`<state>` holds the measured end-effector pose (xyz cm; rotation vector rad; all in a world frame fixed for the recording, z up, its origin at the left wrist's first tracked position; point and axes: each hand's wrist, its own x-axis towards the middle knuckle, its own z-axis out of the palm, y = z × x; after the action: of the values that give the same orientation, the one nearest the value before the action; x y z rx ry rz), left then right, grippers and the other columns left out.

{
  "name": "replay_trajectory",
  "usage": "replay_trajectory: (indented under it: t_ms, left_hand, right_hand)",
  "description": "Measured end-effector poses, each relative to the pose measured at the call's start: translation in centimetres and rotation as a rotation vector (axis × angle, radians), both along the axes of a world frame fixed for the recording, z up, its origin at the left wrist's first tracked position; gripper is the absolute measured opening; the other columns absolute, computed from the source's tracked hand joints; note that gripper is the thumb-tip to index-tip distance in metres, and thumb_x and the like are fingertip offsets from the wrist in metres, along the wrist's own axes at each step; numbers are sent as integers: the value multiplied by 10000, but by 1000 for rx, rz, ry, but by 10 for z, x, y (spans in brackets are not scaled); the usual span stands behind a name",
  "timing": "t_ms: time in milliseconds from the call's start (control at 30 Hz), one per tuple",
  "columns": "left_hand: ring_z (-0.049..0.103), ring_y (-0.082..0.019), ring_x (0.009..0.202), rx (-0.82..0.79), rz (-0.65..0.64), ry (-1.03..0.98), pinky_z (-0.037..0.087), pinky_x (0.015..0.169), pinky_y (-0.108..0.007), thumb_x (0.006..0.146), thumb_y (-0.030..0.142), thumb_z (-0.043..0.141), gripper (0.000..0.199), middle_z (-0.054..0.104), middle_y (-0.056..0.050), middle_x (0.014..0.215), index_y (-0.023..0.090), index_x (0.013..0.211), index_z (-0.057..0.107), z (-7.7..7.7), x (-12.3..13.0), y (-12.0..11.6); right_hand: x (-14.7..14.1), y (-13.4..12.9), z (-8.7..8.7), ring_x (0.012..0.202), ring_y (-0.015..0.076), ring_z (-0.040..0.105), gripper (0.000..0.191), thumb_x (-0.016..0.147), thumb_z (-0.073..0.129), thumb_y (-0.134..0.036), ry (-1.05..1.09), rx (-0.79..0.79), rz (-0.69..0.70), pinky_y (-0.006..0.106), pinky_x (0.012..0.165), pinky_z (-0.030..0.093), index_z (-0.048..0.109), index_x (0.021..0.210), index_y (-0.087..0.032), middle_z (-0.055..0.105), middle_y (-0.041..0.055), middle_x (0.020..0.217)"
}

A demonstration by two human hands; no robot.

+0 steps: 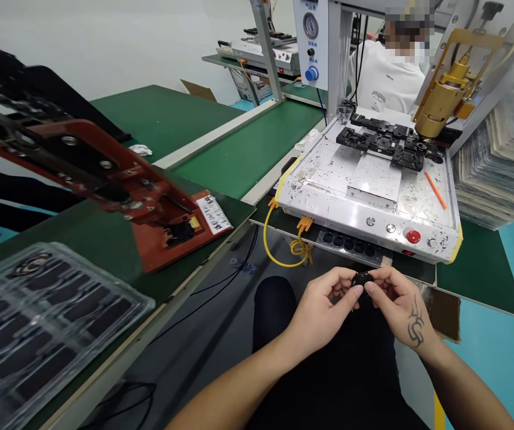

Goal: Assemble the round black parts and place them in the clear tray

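A small round black part [362, 279] is pinched between my two hands above my lap. My left hand [323, 307] grips its left side with thumb and fingertips. From the right, my right hand [397, 304], with a dark tattoo at the wrist, closes its thumb and fingers on the same part. Just beyond the hands, a black tray with round slots [348, 243] lies below the front edge of a white machine [328, 206]. On the machine's bed sit black fixtures [377, 140] under a gold cylindrical head [436, 110].
A red press [167, 221] stands on the green bench at left, behind a clear plastic tray [59, 334] of dark parts. Yellow cable [279, 260] hangs at the machine's front. Stacked trays [489, 161] stand right. A person in white [386, 77] is behind the machine.
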<state>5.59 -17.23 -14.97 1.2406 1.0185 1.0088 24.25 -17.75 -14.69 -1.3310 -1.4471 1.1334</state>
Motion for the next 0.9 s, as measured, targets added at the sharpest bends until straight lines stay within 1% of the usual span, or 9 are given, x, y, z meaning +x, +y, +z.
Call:
replay_trajectory:
  t_ms: [367,467,533,600,633,700,767,800,900]
  left_hand:
    - [679,-185,781,247,93,230,541,728,-292,1006,331,672,133,734,-39,864,207,998,722,2,-5,-2]
    - [692,-188,776,261,134,242,555,721,-288,988,318,684,131,744,-48,864,196,1010,728,1,-8,-11]
    - [707,-191,785,327,144,278,571,742,-291,993,314,676,151,760,-59,884,189,1045,744,1,-21,-15]
    - [732,-204,838,408,243,396,586,808,-309,1018,338,655,198,785,-77,949,195,1107,760,2,-52,-18]
    - [743,-215,885,428,361,489,588,858,-322,1030,354,643,221,796,-89,1000,201,1135,764,4,-75,-20]
    - [751,-237,1014,373,721,726,571,970,-345,1044,377,628,257,800,-107,1136,209,1185,762,11,-135,-32]
    - [740,-243,1106,141,1126,1011,558,1012,-334,1058,370,593,317,781,-115,1252,193,1285,724,20,-203,-54]
    - [733,-237,1148,-36,1253,1155,553,1028,-322,1071,372,562,360,765,-102,1314,205,1365,687,24,-237,-68]
    - [716,-311,1219,-308,1402,1240,530,1080,-409,1088,262,494,395,741,-195,1340,90,1408,648,26,-321,-115]
  right_hand:
    - [-3,5,1,747,199,710,219,1021,695,-450,-73,86,59,304,675,593,725,1001,-234,752,40,870]
    - [-4,6,-7,714,200,720,229,998,728,-463,-57,79,91,295,654,610,737,1023,-236,755,41,842]
    - [-4,10,-19,706,195,734,263,994,738,-462,-28,76,176,277,648,626,740,1143,-246,768,44,865]
    - [-2,17,-36,774,203,769,430,1000,720,-470,9,98,310,272,680,651,672,1376,-265,804,77,1037]
    - [-1,21,-45,827,213,787,473,988,728,-481,6,111,334,264,708,662,660,1405,-269,810,90,1104]
    - [4,28,-64,928,241,805,513,944,770,-506,-42,102,338,266,805,678,679,1393,-274,814,95,1139]
    - [12,34,-82,972,271,808,524,899,807,-530,-72,74,321,284,857,685,711,1352,-284,819,95,1127]
    - [15,36,-91,970,285,810,520,883,817,-542,-73,59,308,296,858,690,726,1330,-291,822,96,1117]
    - [21,44,-110,910,313,813,514,838,844,-581,-54,36,274,330,800,709,770,1256,-291,830,96,1066]
